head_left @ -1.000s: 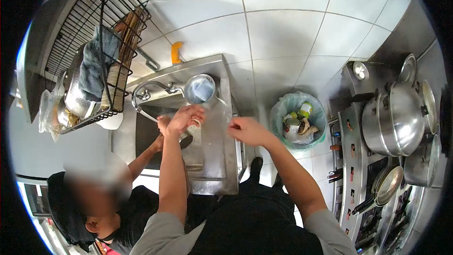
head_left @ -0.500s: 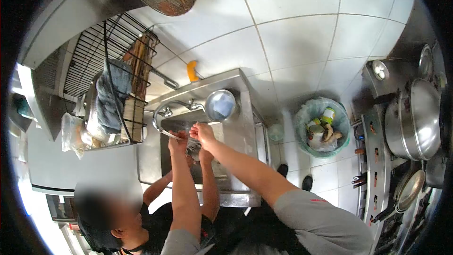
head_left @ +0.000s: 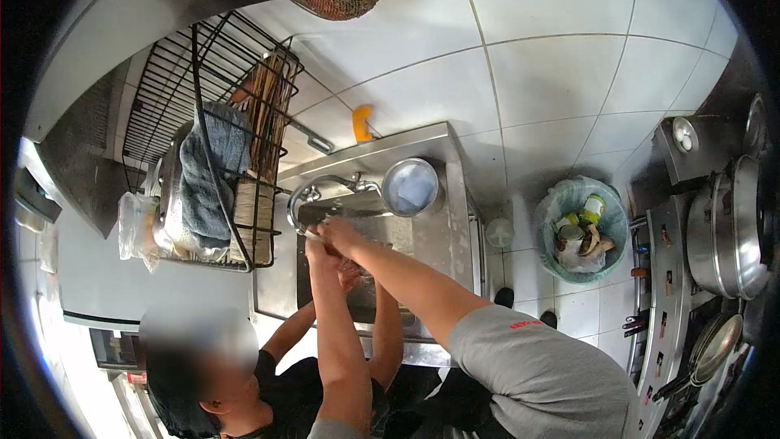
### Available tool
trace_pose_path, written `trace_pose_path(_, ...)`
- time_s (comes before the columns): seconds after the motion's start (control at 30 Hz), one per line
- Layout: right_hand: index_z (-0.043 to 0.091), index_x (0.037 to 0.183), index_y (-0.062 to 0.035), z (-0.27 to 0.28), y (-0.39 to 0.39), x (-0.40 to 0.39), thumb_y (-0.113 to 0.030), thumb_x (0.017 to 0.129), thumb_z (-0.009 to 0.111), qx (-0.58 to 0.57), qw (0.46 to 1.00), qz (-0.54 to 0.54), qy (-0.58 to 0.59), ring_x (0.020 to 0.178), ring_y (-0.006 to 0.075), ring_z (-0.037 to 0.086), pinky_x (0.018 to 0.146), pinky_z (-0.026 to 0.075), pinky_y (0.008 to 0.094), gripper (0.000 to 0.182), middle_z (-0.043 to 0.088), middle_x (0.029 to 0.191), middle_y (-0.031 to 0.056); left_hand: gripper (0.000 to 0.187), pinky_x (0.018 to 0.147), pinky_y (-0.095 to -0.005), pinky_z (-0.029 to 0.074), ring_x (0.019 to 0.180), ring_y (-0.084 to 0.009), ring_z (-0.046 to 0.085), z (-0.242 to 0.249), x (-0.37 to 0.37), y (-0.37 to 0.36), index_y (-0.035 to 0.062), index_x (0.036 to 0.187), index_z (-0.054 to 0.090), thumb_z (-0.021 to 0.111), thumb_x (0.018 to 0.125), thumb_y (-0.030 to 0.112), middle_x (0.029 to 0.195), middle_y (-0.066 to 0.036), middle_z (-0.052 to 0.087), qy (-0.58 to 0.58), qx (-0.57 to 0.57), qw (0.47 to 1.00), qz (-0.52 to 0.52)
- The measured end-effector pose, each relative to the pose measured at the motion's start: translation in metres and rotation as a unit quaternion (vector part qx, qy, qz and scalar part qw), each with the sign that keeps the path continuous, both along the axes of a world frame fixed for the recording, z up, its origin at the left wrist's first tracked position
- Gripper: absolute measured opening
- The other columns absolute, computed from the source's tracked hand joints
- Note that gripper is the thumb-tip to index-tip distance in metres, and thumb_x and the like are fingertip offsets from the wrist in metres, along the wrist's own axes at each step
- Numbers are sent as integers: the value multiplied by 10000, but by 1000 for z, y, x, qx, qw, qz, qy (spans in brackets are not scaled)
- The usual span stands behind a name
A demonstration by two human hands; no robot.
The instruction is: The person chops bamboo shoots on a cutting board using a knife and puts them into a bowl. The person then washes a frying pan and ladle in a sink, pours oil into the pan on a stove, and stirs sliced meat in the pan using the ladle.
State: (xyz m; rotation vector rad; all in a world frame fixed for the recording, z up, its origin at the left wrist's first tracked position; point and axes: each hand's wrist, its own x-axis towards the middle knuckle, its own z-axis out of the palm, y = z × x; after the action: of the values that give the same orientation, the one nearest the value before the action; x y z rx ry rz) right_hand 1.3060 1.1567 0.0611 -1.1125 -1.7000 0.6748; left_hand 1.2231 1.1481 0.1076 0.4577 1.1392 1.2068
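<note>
At the sink (head_left: 439,256), my left hand (head_left: 318,249) and my right hand (head_left: 341,236) are together at the outlet end of the curved faucet (head_left: 294,210). My right hand lies over the fingers of my left, and the fingers of both are too hidden and blurred to read. Just below, a co-worker's hand (head_left: 349,276) is in the basin, partly covered by my forearms. A round metal bowl (head_left: 411,187) with something pale bluish inside stands at the sink's back edge, to the right of the faucet.
A black wire rack (head_left: 264,232) holding a grey cloth (head_left: 213,175) hangs at the left. The co-worker (head_left: 301,390) stands close on my left. A lined trash bin (head_left: 581,232) is on the floor at right, beside a stove with large pots (head_left: 715,236).
My right hand has moved left and down onto my left hand; they were apart before. The whole view has shifted, so the surroundings appear further right.
</note>
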Motion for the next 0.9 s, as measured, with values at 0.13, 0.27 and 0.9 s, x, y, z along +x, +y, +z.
trace_pose_path(0.13,733,1051,-73,17,-33,22,-221,869,607,37,948,84,-306,1216,346,566,991,444,543,266,685,1151,142,320,663,-530,542,800,-322,682,-35,-31,36,0,1014,675,644,974,317,936,-150,706,256,-123,958,-33)
trace_pose_path(0.27,730,1048,-36,14,-72,62,-208,853,632,65,983,82,-152,1194,342,593,997,472,502,278,632,1255,159,339,703,-495,541,819,-313,684,-61,-29,66,11,1028,687,583,1014,333,942,-119,712,548,-14,815,-191)
trace_pose_path(0.9,582,1035,-42,25,-688,274,-177,795,721,-163,867,-436,177,1028,386,602,865,474,497,308,608,1026,162,166,608,-469,468,671,-385,627,-15,288,-188,-50,778,608,647,798,110,751,-258,623,637,559,355,-394)
